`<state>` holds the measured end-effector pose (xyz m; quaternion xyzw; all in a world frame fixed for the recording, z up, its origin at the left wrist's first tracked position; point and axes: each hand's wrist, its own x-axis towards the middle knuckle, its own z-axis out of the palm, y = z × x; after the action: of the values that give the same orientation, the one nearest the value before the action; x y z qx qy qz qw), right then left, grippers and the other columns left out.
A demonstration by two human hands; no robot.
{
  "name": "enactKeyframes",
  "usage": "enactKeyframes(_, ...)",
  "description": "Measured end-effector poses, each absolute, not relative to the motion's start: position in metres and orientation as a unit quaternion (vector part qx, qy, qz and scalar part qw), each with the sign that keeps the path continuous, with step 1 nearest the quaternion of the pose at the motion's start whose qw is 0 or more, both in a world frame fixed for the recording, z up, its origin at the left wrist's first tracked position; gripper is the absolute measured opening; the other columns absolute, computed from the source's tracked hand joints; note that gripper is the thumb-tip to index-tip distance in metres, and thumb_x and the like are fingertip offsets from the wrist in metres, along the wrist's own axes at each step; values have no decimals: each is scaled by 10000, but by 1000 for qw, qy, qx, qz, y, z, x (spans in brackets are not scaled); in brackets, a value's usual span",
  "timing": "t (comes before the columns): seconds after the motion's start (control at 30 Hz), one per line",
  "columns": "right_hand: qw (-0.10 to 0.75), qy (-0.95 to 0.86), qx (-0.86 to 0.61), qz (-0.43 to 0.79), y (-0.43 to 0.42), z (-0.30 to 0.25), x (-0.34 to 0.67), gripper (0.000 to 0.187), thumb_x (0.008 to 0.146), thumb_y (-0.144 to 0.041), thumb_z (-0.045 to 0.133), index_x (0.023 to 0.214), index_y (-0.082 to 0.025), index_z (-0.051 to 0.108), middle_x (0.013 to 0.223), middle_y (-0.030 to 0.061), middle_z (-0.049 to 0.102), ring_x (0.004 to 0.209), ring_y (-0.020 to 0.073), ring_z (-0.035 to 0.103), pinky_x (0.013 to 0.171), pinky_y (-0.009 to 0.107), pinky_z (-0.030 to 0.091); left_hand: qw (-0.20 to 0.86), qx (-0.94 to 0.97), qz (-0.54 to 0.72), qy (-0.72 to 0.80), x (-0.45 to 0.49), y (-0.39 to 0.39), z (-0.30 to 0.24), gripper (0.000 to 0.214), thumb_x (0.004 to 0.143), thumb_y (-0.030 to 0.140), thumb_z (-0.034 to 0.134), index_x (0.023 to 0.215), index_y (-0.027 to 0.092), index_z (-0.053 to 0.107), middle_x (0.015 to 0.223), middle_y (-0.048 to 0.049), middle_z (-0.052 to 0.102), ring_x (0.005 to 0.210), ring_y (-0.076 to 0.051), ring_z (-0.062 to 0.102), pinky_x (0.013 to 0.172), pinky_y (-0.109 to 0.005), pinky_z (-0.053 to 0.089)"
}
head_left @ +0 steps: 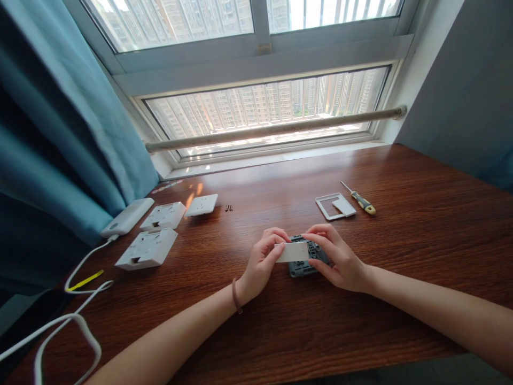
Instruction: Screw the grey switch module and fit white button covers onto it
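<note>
A white rectangular switch rocker (294, 252) is held level near the front middle of the table. My left hand (262, 262) grips its left end between thumb and fingers. My right hand (339, 256) is closed about its right end, with fingertips at the upper and lower corners. Behind and below the rocker is a grey switch base (302, 269), partly hidden by the rocker and my right fingers. Beyond my right hand lies a white square frame (328, 216) with another white rocker (342, 207) across its corner.
A screwdriver (363, 203) lies at the right. Several small screws (228, 208) sit beside a white socket panel (202, 205). Two white mounting boxes (164, 215), a white power strip (128, 216), its cable (86, 259) and a yellow strip (86, 280) occupy the left.
</note>
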<state>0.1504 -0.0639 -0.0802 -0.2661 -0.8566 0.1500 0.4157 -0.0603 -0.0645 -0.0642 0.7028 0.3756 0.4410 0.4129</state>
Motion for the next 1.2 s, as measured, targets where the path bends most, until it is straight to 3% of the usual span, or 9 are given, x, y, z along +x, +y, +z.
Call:
enactKeyframes(0.17,402,-873,-233,147,-64,-79,152,443,790,-138,576,1215,-145,453,1057,116,506,981,203,489,852,342,457,463,669,441,379,-62,-59,-71,237,855,295,477,697,147,574,939,-60,532,912,-184,486,846,-297,379)
enactKeyframes(0.37,442,-855,-256,89,-67,-79,153,435,750,-143,633,1170,-137,518,1002,117,539,910,197,530,785,325,481,515,644,446,348,-63,-54,-77,200,800,327,559,794,140,628,1084,-82,526,1011,-221,484,872,-304,383)
enactKeyframes(0.5,470,-836,-276,69,-67,-79,152,379,741,-172,657,1106,-139,559,959,106,567,866,189,558,761,311,494,520,639,432,366,-63,-53,-75,162,800,290,570,800,140,632,1105,-83,528,1052,-220,483,918,-307,368)
enactKeyframes(0.7,435,-866,-220,107,-69,-80,150,290,808,-177,587,1098,-168,573,946,83,601,833,144,599,730,239,520,487,650,424,401,-61,-51,-73,242,830,333,519,735,138,624,1031,-76,558,984,-200,519,918,-328,385)
enactKeyframes(0.9,410,-890,-189,65,-65,-82,150,297,784,-124,606,1078,-169,603,1018,95,622,972,187,557,841,331,499,467,664,389,435,-58,-48,-73,312,829,370,505,677,136,644,1018,-87,586,962,-207,541,910,-341,395)
enactKeyframes(1.2,418,-894,-161,26,-62,-80,147,212,796,-115,598,1002,-159,623,912,53,700,920,190,591,772,343,529,406,717,362,436,-58,-45,-77,249,848,339,486,831,147,643,1025,-88,584,1010,-206,521,923,-345,388)
